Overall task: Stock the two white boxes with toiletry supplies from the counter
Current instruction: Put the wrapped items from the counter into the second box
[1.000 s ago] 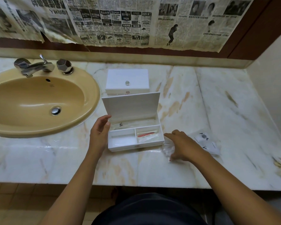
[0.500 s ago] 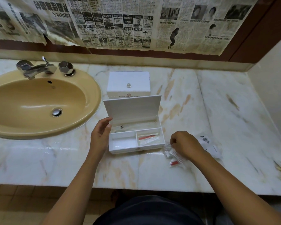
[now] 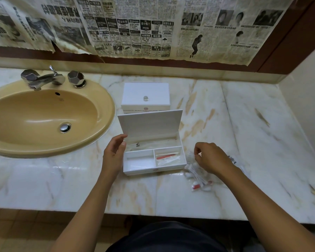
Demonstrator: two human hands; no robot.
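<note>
Two white boxes sit on my marble surface (image 3: pixel 262 142): the closed box (image 3: pixel 145 96) with its small knob at the back, and the open box (image 3: pixel 154 157) just in front of it, lid (image 3: pixel 149 124) tilted up. My left hand (image 3: pixel 114 155) is against the open box's left side, fingers relaxed and nearly straight, thumb by the lid's lower corner, grip released. My right hand (image 3: pixel 210 158) hovers just right of the box, fingers curled, pinching the top of a clear packet of cotton swabs (image 3: pixel 196 172) that trails down to the surface. I can see a red-tipped item (image 3: pixel 195 187) at the bottom of that little pile. Inside the open box, the front right compartment holds a wrapped red item (image 3: pixel 166 157); the long rear compartment has a clear sachet (image 3: pixel 153 143). More white sachets (image 3: pixel 234 159) lie beyond my right wrist. Sink (image 3: pixel 105 110) off to the left.
</note>
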